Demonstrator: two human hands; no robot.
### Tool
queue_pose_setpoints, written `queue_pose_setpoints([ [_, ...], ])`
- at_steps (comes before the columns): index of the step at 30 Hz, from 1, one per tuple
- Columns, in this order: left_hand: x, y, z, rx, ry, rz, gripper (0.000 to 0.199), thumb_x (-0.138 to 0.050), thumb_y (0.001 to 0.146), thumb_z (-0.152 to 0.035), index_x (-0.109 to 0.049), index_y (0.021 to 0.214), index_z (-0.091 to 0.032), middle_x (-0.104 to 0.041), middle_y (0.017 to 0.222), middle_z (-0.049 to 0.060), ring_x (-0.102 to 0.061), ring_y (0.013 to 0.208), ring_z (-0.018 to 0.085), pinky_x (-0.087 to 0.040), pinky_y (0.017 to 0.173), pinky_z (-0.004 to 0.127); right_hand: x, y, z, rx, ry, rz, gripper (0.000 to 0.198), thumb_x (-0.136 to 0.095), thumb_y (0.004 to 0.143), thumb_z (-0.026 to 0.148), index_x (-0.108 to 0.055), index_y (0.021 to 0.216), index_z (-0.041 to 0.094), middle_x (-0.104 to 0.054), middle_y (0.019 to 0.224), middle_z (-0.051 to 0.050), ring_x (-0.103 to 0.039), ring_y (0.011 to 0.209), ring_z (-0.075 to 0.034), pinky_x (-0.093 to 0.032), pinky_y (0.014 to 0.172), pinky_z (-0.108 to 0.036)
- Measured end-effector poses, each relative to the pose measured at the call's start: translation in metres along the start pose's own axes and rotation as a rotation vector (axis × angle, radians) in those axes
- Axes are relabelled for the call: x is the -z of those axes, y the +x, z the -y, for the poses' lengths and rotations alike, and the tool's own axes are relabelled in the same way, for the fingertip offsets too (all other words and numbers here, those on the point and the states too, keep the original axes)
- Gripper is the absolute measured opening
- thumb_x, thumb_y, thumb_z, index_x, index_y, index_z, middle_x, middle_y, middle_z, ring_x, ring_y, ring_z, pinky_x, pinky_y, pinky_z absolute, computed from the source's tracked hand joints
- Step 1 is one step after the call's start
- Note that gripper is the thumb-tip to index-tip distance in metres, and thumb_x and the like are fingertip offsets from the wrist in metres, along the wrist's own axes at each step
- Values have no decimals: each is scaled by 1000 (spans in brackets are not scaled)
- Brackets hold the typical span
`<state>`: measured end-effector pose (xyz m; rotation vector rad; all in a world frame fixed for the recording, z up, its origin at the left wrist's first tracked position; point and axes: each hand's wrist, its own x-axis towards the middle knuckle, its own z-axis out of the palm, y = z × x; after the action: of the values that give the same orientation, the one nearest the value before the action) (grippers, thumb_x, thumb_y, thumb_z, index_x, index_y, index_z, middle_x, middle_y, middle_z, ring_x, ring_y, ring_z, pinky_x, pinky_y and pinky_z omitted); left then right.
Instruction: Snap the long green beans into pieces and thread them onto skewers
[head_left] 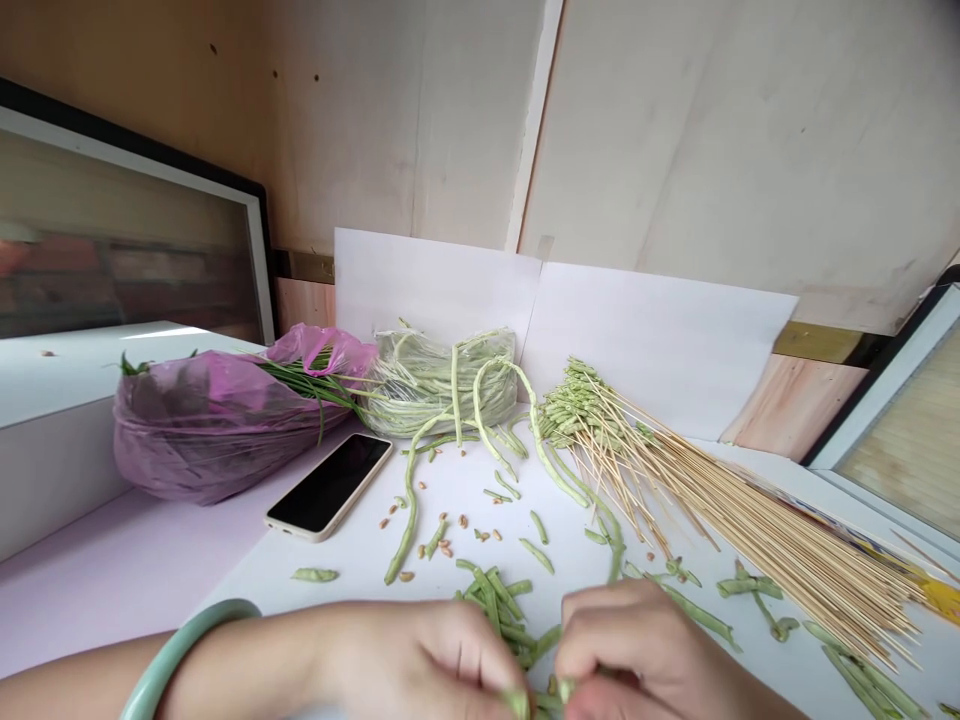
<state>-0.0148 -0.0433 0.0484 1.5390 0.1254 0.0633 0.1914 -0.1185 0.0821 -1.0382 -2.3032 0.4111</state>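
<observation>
Head cam, clr bag (385,352) (w/ beans (439,392))

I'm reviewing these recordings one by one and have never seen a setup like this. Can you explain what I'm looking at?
There is no machine here: a person works with two bare hands. The single picture comes from a camera worn on the head, looking forward and down.

The left hand, with a green bangle at its wrist, and the right hand each pinch green bean at the fingertips. Blur hides whether it is one piece or two.

Just beyond them, on the white table, is a pile of short bean pieces. Farther back are a phone, a purple bag, a clear bag of long beans and, to the right, thin wooden sticks with green bean at their far ends.
</observation>
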Motion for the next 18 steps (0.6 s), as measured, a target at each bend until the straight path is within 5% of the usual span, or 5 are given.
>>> queue_pose_setpoints([
  [4,5,8,-2,46,-442,-148,52,-63,71,-67,-47,69,-18,-34,52,-7,-30,43,7,-28,37,18,8,9,-8,-64,83,-21,20,-49,93,25,-63,81,21,-54,70,1,-52,59,-12,-41,53,-21],
  [7,12,14,11,82,-592,-227,54,-61,71,-69,-50,77,-17,-35,56,-7,-34,46,6,-34,40,17,9,9,-9,-57,79,22,32,-39,90,12,-66,104,24,-53,83,-2,-53,62,-12,-45,57,-23],
  [14,16,18,16,119,-589,-236,46,-61,74,-61,-51,80,-16,-52,55,-3,-47,43,9,-40,41,20,-6,6,-17,-64,13,3,47,-43,87,4,-48,127,29,-59,94,-1,-62,85,-13,-51,77,-22],
  [18,14,18,12,172,-502,-227,42,-67,70,-54,-52,82,-16,-55,53,-2,-50,42,9,-44,41,21,-22,5,-26,-85,136,-98,39,-48,78,-1,-49,105,28,-65,83,6,-66,77,-10,-51,73,-16],
])
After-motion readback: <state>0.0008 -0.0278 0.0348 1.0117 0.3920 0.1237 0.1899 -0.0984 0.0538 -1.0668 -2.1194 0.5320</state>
